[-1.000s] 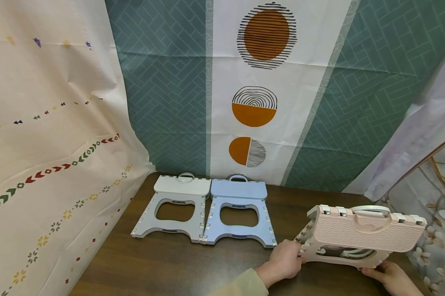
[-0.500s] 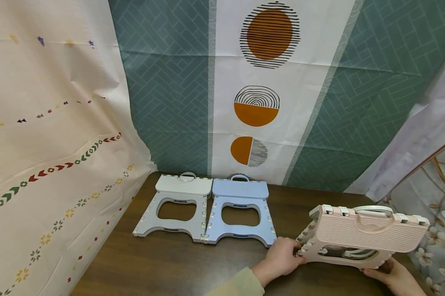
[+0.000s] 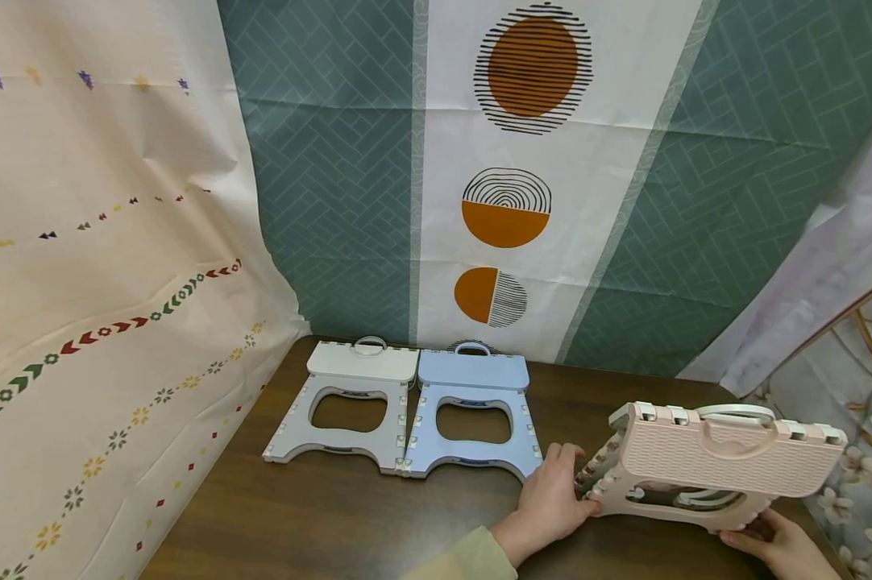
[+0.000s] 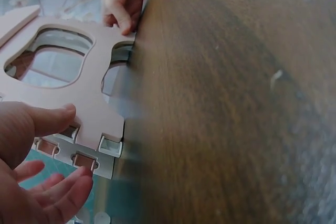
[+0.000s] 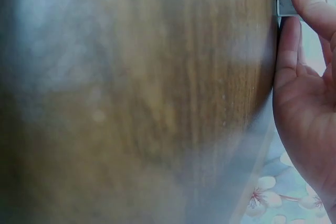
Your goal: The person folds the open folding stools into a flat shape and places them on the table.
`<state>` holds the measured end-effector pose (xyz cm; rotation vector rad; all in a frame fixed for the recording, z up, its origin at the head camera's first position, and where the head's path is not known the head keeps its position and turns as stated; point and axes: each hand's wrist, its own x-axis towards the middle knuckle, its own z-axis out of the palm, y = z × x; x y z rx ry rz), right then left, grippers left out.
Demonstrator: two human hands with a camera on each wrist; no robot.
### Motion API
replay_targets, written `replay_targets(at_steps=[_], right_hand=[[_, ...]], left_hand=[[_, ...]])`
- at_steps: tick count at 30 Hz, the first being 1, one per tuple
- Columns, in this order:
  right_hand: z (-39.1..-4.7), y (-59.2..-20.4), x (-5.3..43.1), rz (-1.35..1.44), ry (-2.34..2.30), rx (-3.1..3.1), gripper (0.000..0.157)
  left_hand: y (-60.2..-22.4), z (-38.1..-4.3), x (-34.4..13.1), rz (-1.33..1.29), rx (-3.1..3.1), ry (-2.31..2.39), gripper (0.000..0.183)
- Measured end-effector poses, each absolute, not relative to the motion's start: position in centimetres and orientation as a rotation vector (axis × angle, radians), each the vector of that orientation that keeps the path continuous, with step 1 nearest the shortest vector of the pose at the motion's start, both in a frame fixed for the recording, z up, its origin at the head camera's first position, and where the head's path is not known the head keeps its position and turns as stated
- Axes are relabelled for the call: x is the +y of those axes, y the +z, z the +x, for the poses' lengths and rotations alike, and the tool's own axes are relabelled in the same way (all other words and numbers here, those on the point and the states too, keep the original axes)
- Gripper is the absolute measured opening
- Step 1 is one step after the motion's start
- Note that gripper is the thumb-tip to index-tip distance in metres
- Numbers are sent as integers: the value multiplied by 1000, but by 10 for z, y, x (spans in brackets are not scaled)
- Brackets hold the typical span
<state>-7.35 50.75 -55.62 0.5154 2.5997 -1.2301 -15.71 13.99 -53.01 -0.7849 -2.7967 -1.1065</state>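
A pink folding step stool (image 3: 729, 459) stands tilted at the table's right side, partly unfolded, its white carry handle on top. My left hand (image 3: 552, 501) is at its lower left leg. In the left wrist view the thumb lies against the stool's front panel (image 4: 92, 95), while the fingers (image 4: 68, 192) spread loosely beyond the edge, apart from it. At the lower right leg, my right hand (image 3: 780, 546) grips with the thumb in front and fingers behind. The right wrist view shows the thumb (image 5: 315, 9) and only a sliver of the stool.
Left of my hands, a grey-white folding stool (image 3: 361, 362) and a blue one (image 3: 472, 370) lie side by side near the back of the brown wooden table (image 3: 320, 524). Patterned cloths hang behind and at the left; a flowered covering (image 3: 864, 483) borders the right.
The fingers of my left hand have straightened and lifted off the leg, thumb still at the front. My right hand keeps its grip. The view has shifted slightly; the stools stay put.
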Motion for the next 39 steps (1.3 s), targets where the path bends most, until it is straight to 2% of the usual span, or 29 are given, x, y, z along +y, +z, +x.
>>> replay_targets(at_steps=[4,12,18,27,39], right_hand=[[-73,-557,508,517,-1257,2587,86],[-75,-558,506,526,-1231,2610,87],[-76,-559,507,474,-1170,2672,84],[-73,-560,508,371,-1093,2758,66],[-72,-559,508,340,-1052,2813,67]], left_hand=[[-529,-156,140,-804,-2822,-1053,68],[-530,-155,140,-855,-2819,-916,45],[-531,-157,141,-861,-2811,-895,35],[-532,-159,141,-890,-2805,-905,29],[-529,-159,143,-836,-2861,-945,28]])
